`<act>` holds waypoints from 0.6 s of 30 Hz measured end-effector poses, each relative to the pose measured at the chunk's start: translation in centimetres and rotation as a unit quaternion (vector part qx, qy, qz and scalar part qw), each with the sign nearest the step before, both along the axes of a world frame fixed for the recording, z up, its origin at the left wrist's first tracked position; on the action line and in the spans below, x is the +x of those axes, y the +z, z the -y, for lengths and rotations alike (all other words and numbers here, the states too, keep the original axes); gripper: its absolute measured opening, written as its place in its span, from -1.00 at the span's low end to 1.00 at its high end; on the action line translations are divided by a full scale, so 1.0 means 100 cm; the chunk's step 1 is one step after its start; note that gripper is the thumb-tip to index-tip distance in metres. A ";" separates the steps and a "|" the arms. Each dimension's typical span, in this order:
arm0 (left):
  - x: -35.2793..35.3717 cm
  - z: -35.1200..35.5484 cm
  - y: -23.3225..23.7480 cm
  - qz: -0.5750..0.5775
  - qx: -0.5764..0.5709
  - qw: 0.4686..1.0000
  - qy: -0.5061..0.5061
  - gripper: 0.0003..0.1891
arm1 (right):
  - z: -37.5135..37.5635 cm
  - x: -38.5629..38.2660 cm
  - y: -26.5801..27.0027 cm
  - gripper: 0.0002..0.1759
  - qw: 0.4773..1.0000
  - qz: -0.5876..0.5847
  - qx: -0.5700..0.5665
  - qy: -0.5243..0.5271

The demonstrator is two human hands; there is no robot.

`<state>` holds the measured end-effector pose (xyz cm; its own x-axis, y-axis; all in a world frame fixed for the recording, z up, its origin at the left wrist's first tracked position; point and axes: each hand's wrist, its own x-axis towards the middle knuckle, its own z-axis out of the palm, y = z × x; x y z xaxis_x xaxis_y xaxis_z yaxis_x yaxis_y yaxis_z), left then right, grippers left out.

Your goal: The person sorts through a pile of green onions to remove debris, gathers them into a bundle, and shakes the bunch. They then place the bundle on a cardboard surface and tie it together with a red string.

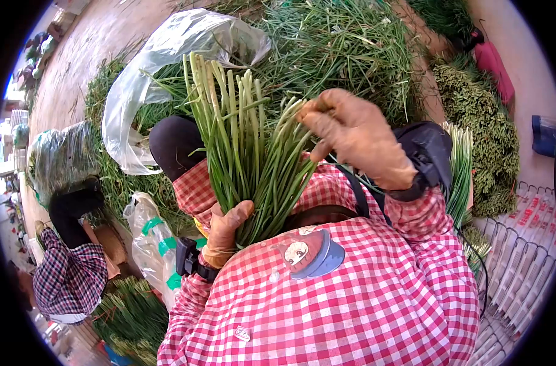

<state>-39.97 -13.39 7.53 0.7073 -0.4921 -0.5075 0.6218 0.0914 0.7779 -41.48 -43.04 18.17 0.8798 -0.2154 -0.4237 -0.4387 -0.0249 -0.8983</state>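
My left hand [224, 235], in a tan glove, is closed around the lower part of a bunch of long green stems [244, 158] that look like garlic chives. The bunch fans out above my lap, its pale cut ends pointing away from me. My gloved right hand [357, 134] is at the right side of the fan. Its fingers are bent around the tips of a few stems there, slightly blurred. On each wrist sits a dark strapped device, and the sleeves and apron [351, 293] are red-and-white checked.
Loose greens [345, 55] lie heaped in front, beside a clear plastic bag [131, 104]. Stacked bundles [479, 128] stand right, near a wire rack [522, 262]. At left, another person [70, 268] in a checked shirt sits near a plastic roll with green tape [153, 244].
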 end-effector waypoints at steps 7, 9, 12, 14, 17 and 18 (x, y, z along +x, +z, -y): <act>0.004 -0.017 -0.013 0.121 0.091 0.987 -0.049 -0.59 | -0.002 -0.014 -0.017 -0.42 0.992 0.019 -0.120 0.035; 0.005 -0.017 -0.013 0.173 0.121 0.974 -0.085 -0.60 | -0.009 -0.014 -0.019 -0.24 0.975 0.018 -0.205 0.081; 0.004 -0.020 -0.017 0.218 0.136 0.961 -0.103 -0.61 | -0.023 -0.007 -0.017 0.01 0.973 -0.013 -0.202 0.111; -0.003 -0.024 -0.021 0.203 0.119 0.970 -0.059 -0.63 | -0.031 -0.005 -0.027 0.03 0.976 0.006 -0.191 0.104; -0.005 -0.005 0.010 0.087 0.005 0.996 -0.012 -0.62 | -0.031 -0.004 -0.018 0.08 0.987 -0.042 -0.080 0.129; -0.007 -0.007 0.009 0.090 0.016 0.996 0.001 -0.61 | -0.030 -0.004 -0.017 0.09 0.984 -0.055 -0.096 0.138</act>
<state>-40.63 -12.69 8.38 0.7891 -0.4769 -0.3871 0.4712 0.0657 0.8796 -41.84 -40.00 16.51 0.8677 -0.0608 -0.4934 -0.4850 -0.3218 -0.8132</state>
